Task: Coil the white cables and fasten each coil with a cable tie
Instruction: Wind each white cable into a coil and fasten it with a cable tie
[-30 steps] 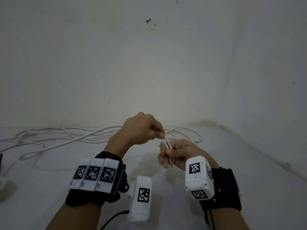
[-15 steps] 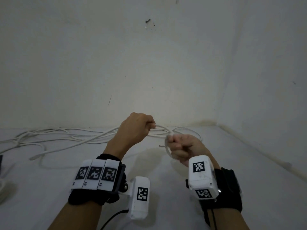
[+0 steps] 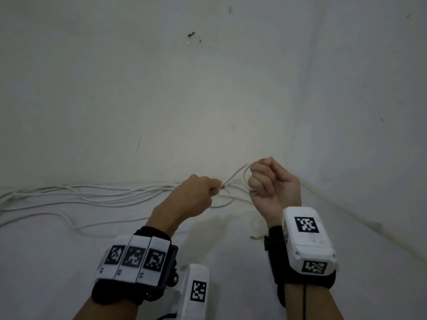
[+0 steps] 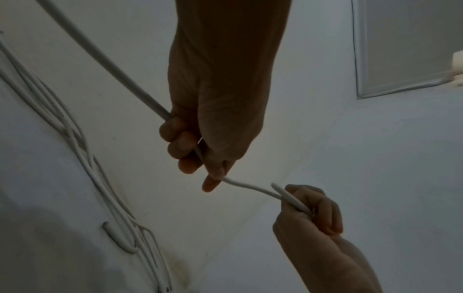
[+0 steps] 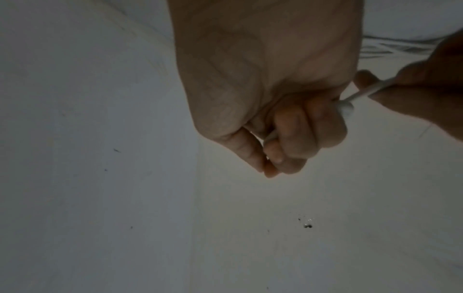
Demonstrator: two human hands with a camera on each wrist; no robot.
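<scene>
Hands raised above a pale floor (image 3: 231, 262) in a room corner, both closed on one white cable (image 3: 235, 175). Left hand (image 3: 191, 199) fisted, fingers (image 4: 179, 138) curled round the cable, thumb pressing it against the index finger; cable entering the fist from the near left in the left wrist view and leaving past the thumb toward the right. Right hand (image 3: 272, 185) held a little higher and to the right, palm turned toward the wearer, fingers (image 5: 300, 130) wrapped round a small loop of the same cable, with a short free end poking out above the fist (image 4: 276, 187). Short taut stretch of cable between the two fists, the hands near each other but apart. Rest of the white cables (image 3: 80, 195) lying loose and tangled on the floor to the left, along the foot of the far wall (image 3: 161, 88), with one strand trailing toward the near side below the right wrist. Black straps with white marker blocks on both wrists. Cable tie: cannot tell whether any is in view.
</scene>
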